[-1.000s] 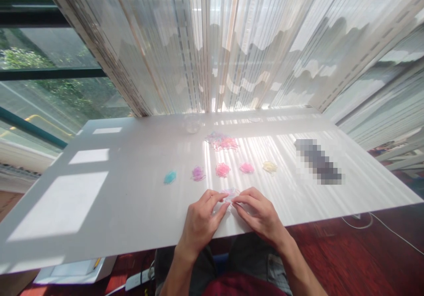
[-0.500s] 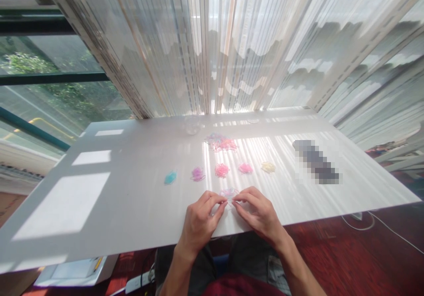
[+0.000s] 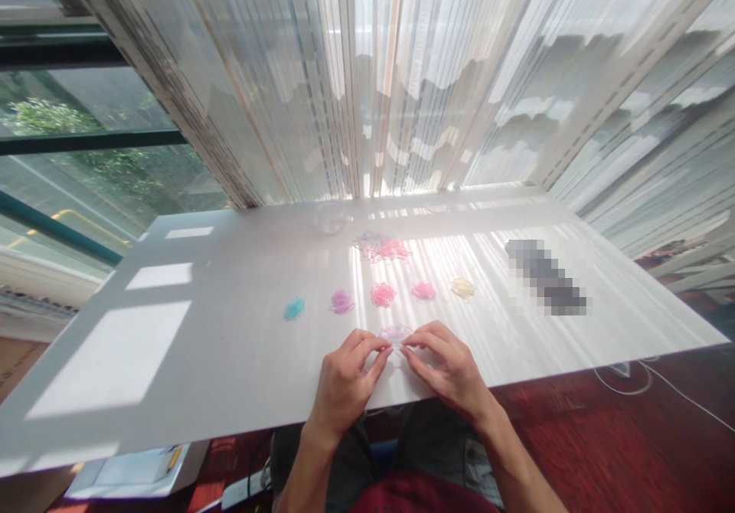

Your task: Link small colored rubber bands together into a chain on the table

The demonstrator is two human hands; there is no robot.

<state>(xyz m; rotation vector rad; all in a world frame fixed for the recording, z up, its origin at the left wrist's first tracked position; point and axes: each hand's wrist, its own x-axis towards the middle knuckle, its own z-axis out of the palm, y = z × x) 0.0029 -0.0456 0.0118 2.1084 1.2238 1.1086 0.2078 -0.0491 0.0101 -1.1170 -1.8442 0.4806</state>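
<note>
Near the table's front edge, my left hand [image 3: 349, 375] and my right hand [image 3: 448, 364] face each other, thumb and forefinger of each pinched together. What the fingertips hold is too small to make out. Just beyond them lies a small loose pile of pale pink and lilac bands [image 3: 396, 333], thin and tangled like little rubber bands. Farther off runs a row of small heaps of such bands: a teal heap [image 3: 295, 308], a purple heap [image 3: 341, 302], a red-pink heap [image 3: 383, 294], a pink heap [image 3: 423, 290] and a pale yellow heap [image 3: 462, 288].
A larger mixed heap of bands [image 3: 383, 247] lies behind the row on the white table [image 3: 241, 375]. Behind it stands a clear container [image 3: 331, 218]. A blurred-out dark object [image 3: 545, 277] lies at the right. Striped curtains [image 3: 367, 84] hang along the far edge.
Both hands stay pinched in nearly the same place, with only a very slight shift. The heaps look the same, and the view has moved slightly.
</note>
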